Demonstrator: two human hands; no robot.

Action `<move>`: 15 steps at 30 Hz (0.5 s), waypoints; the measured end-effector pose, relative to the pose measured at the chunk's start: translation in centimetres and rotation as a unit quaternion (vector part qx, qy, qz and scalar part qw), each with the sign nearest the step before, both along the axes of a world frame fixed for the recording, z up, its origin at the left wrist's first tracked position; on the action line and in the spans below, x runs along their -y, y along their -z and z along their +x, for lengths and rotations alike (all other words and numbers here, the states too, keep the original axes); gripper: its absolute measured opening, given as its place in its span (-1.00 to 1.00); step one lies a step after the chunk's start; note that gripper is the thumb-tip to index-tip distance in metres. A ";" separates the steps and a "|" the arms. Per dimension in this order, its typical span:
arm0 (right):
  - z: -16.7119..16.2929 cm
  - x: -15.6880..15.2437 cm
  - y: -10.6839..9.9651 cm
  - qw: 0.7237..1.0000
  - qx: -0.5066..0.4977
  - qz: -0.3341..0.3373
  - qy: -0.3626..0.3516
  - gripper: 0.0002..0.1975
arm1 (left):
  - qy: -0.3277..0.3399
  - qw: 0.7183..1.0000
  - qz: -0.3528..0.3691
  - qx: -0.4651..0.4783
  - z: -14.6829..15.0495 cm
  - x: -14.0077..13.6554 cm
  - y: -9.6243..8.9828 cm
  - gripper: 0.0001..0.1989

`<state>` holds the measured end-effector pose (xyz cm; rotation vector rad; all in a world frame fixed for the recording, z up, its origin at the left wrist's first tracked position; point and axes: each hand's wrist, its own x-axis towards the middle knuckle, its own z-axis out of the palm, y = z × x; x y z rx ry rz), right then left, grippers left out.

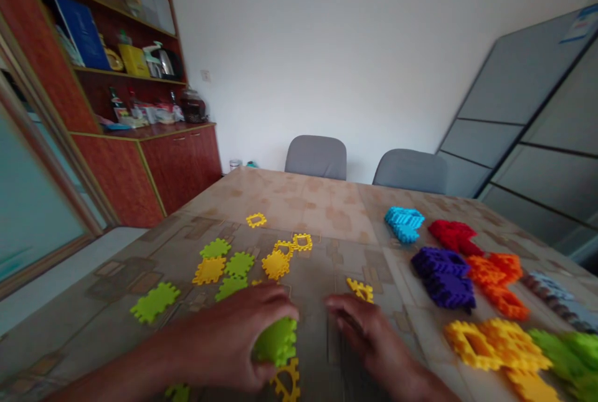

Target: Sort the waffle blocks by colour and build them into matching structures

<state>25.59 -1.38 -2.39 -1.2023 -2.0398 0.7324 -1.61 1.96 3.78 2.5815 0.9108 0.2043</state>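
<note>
My left hand (238,333) is closed around green interlocking toy tiles (276,341) with toothed edges, which look like a small stack. Just below them, a yellow frame tile (286,382) lies partly covered. To the right, my right hand (369,336) hovers over or rests on the table, fingers loosely curved and apart, with nothing seen in them. Beyond its fingertips lies a yellow triangular-holed tile (360,290). Loose green tiles (156,302) and yellow tiles (275,263) are scattered ahead of my left hand, some overlapping.
Along the table's right side sit piles of blue (404,224), red (452,235), purple (443,277), orange (498,280) and yellow tiles (498,346). Two grey chairs (316,157) stand behind the table (322,205). A wooden cabinet (180,165) is at the left.
</note>
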 end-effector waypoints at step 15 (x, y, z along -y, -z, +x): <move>2.0 1.3 -0.1 0.999 0.039 -0.008 0.016 -0.52 | -0.011 0.999 0.034 -0.024 4.3 -2.2 2.6 -0.37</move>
